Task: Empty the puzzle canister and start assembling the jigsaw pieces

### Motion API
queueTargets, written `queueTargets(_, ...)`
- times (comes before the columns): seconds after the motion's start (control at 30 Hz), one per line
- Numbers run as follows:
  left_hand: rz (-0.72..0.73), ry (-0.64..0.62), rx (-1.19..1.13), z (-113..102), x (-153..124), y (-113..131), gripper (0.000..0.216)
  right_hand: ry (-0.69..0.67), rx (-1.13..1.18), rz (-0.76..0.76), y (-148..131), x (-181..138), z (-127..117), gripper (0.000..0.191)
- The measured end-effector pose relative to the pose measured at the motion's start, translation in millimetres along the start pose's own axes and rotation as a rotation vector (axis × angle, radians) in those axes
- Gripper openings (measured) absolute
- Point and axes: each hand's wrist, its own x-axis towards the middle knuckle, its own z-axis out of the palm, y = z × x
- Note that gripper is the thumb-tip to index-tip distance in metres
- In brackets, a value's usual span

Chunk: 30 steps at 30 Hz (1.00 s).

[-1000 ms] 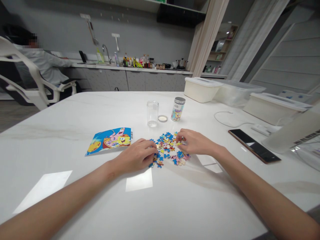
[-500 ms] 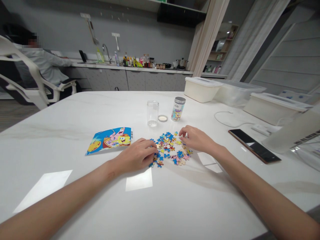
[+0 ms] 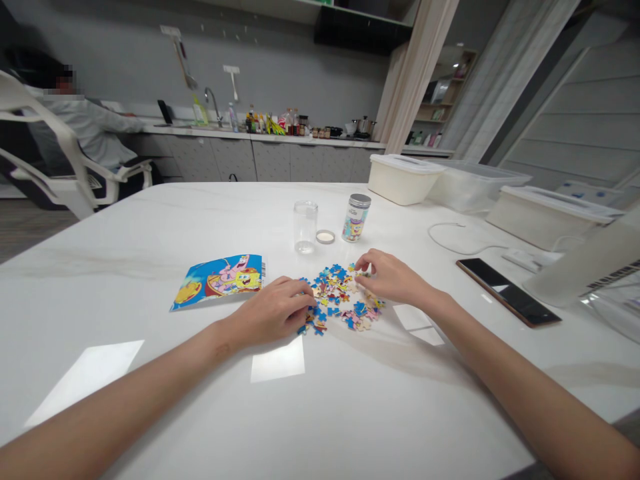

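A loose heap of jigsaw puzzle pieces (image 3: pixel 334 285) in blue, yellow and pink lies on the white table (image 3: pixel 380 393). My left hand (image 3: pixel 280 307) rests at the heap's left edge, palm down with loosely bent fingers touching pieces; what lies under them is hidden. Over the heap's right side is my right hand (image 3: pixel 387 273), its thumb and fingers apart, with no piece visible between them. Left of the heap is a cartoon picture sheet (image 3: pixel 220 280), slightly curled. Behind the pieces stand a clear jar (image 3: pixel 305 227) without its lid, a lid (image 3: pixel 325 237) and a lidded printed canister (image 3: pixel 356 218).
On the right lie a phone (image 3: pixel 507 291) and a white cable (image 3: pixel 450 247). White lidded boxes (image 3: pixel 405 179) and a clear plastic bin (image 3: pixel 475 183) stand at the back right. A person (image 3: pixel 95 127) sits in a white chair (image 3: pixel 65 153) at the far left, by the kitchen counter.
My right hand has shifted slightly left over the pieces, and its fingers have spread a little. My left hand stays in place.
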Motion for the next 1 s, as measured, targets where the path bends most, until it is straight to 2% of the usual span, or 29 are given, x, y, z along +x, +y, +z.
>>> queueTargets(0.1, -0.006, -0.004, -0.006, -0.1, 0.1, 0.2, 0.02, 0.003, -0.016, -0.014, 1.9, 0.5, -0.5, 0.019)
queueTargets(0.33, 0.005, 0.008, 0.0, -0.3, 1.1, 0.7, 0.02, -0.1, 0.013, -0.066, -9.6, -3.7, 0.2, 0.011)
queueTargets(0.5, 0.004, 0.001, 0.005, -0.4, 0.5, 0.2, 0.02, -0.031, 0.115, -0.092, -15.7, -2.9, -0.9, 0.005)
queueTargets(0.6, -0.006, -0.004, 0.002, -0.8, 0.1, 0.3, 0.02, 0.0, 0.157, -0.122, -15.8, -3.2, -3.7, 0.009)
queueTargets(0.83, -0.009, 0.001, 0.002, -0.2, -0.4, 0.0, 0.019, -0.18, 0.199, -0.159, -10.3, -5.1, -5.7, 0.026)
queueTargets(1.0, 0.013, 0.014, -0.005, 0.6, -0.1, 0.1, 0.018, -0.188, 0.2, -0.149, -4.6, -4.5, -20.3, 0.017)
